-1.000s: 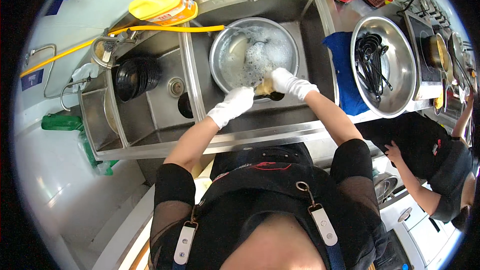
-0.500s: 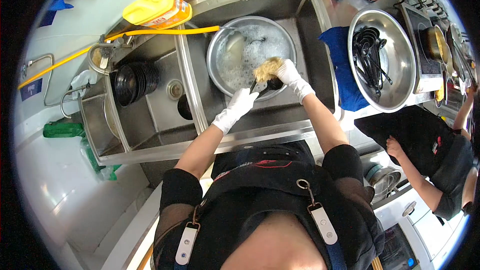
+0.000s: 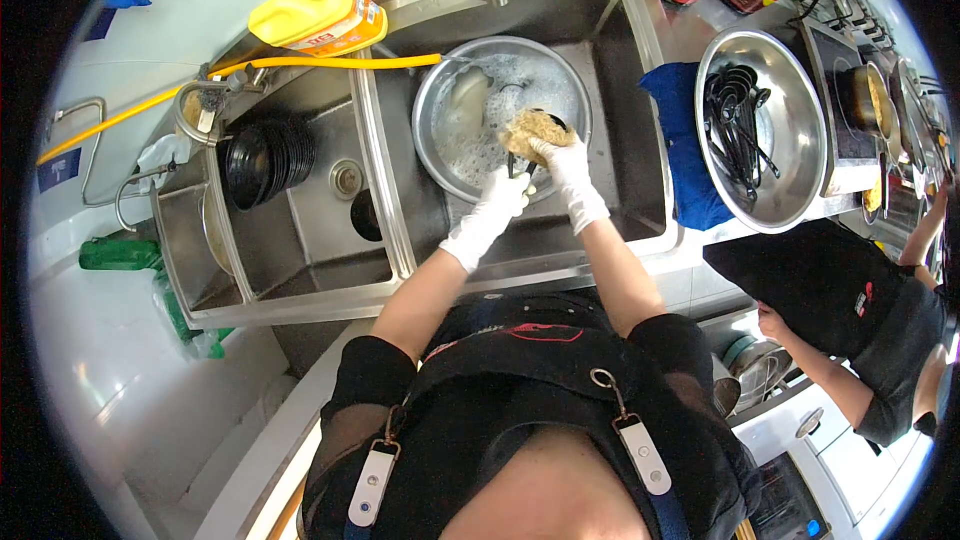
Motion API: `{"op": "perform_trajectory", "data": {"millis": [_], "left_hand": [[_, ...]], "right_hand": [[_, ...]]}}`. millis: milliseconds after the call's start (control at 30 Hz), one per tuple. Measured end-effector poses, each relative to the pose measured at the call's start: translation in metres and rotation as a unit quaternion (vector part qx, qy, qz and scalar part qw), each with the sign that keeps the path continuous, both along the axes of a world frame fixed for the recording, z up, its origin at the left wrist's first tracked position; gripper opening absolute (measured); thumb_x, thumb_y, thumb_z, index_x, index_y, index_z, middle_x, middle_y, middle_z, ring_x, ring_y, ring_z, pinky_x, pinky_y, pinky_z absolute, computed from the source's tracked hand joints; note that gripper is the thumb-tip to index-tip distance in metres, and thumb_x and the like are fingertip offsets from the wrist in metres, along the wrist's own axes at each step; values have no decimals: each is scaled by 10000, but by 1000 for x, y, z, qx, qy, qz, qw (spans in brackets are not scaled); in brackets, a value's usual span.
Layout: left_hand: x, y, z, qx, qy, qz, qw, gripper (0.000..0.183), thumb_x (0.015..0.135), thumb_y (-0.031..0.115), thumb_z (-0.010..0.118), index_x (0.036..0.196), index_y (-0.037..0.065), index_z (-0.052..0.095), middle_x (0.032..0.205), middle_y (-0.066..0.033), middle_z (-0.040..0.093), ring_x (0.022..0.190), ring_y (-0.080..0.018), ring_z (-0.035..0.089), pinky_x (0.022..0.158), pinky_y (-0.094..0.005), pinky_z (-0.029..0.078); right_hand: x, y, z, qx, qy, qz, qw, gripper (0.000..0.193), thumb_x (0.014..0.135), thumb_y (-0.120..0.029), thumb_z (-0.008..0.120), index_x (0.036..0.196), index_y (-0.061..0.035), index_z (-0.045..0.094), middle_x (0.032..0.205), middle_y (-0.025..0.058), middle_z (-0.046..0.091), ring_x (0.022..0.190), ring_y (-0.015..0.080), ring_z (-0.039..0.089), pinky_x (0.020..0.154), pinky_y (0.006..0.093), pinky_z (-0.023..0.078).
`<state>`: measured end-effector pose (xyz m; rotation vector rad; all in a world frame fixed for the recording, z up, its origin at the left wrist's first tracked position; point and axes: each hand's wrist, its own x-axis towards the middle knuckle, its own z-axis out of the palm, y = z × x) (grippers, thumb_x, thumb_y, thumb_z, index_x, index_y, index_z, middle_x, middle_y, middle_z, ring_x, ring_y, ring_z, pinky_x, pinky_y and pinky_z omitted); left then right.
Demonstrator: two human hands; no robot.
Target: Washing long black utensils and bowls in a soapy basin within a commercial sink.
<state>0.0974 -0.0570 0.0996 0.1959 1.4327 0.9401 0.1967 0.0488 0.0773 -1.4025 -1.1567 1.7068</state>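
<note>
Both my hands wear white gloves over a round metal basin (image 3: 422,145) of foamy water in the right sink compartment. My left hand (image 3: 487,212) is closed round the black handle (image 3: 512,164) of a spoon. A tan fibrous scrubbing pad (image 3: 530,130) is gripped in my right hand (image 3: 567,175) and pressed against the spoon, hiding most of its head. A dark rounded edge shows beside the pad. In the water lies a pale object (image 3: 468,95), too blurred by suds to name.
A stack of black bowls (image 3: 265,165) sits in the middle compartment. A yellow hose (image 3: 340,64) reaches the basin below a yellow jug (image 3: 320,20). At right, a metal bowl (image 3: 800,165) of black spoons stands by a blue cloth (image 3: 690,125). A co-worker (image 3: 850,310) stands beyond.
My hands have drawn closer together. The right hand and pad have shifted slightly, and the spoon's head, seen below the right hand before, is now mostly covered by the pad.
</note>
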Motion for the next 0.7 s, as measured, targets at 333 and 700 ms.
{"op": "perform_trajectory", "data": {"millis": [333, 700], "left_hand": [[28, -23, -83, 93, 383, -43, 918, 90, 881, 105, 565, 825, 48, 522, 579, -20, 520, 435, -97, 432, 392, -271, 320], [-22, -18, 2, -13, -77, 46, 996, 409, 990, 411, 450, 860, 37, 554, 567, 11, 475, 407, -84, 405, 357, -240, 307]], "right_hand": [[-4, 10, -7, 272, -380, 194, 863, 181, 764, -109, 631, 921, -23, 652, 917, 208, 675, 809, 344, 669, 722, 387, 530], [6, 22, -7, 110, 48, -36, 992, 248, 873, -95, 617, 1094, 16, 614, 964, 86, 676, 842, 165, 626, 798, 293, 499]]}}
